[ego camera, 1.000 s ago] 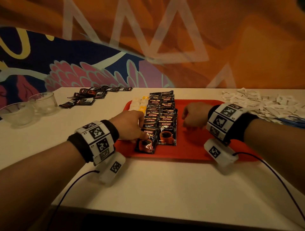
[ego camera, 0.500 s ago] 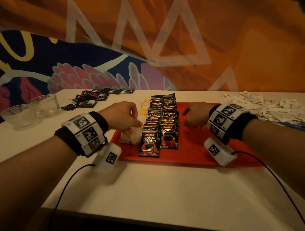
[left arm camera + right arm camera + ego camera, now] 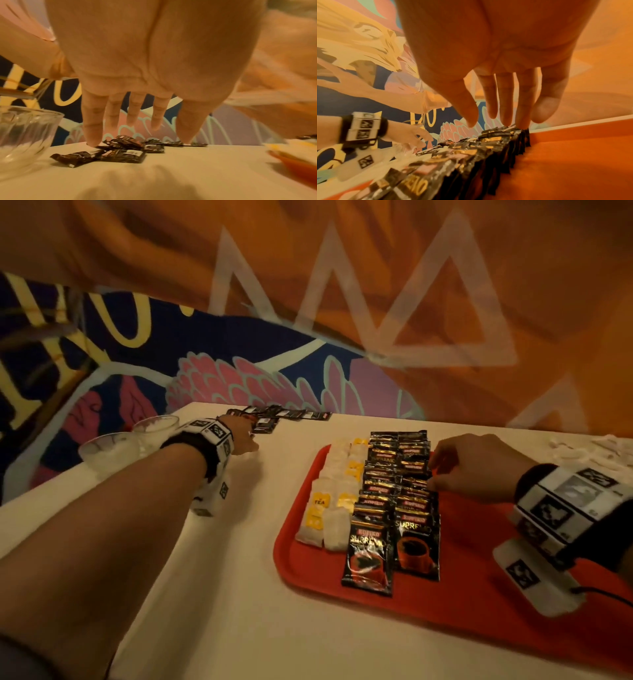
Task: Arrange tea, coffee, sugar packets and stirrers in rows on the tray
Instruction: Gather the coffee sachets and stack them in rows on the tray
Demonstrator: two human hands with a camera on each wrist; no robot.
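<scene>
A red tray (image 3: 479, 594) holds two rows of white and yellow tea bags (image 3: 337, 498) and, to their right, two overlapping rows of black coffee packets (image 3: 397, 501). My right hand (image 3: 476, 467) rests on the tray with straight fingers; its fingertips (image 3: 522, 121) touch the right edge of the coffee rows (image 3: 496, 139). My left hand (image 3: 239, 436) is stretched to the far left over a loose pile of black coffee packets (image 3: 274, 417). In the left wrist view the fingers (image 3: 135, 115) are spread and straight; one tip touches the pile (image 3: 120, 152), and the hand holds nothing.
Two glass bowls (image 3: 113, 453) stand at the table's left edge, close to my left wrist; one bowl (image 3: 22, 135) is just left of the loose pile. White sugar packets (image 3: 589, 450) lie at the far right, beyond the tray. A painted wall runs behind the table.
My left hand has left the near end of the coffee rows and reached far left to the loose coffee pile. The view has swung left. My right hand stays by the coffee rows.
</scene>
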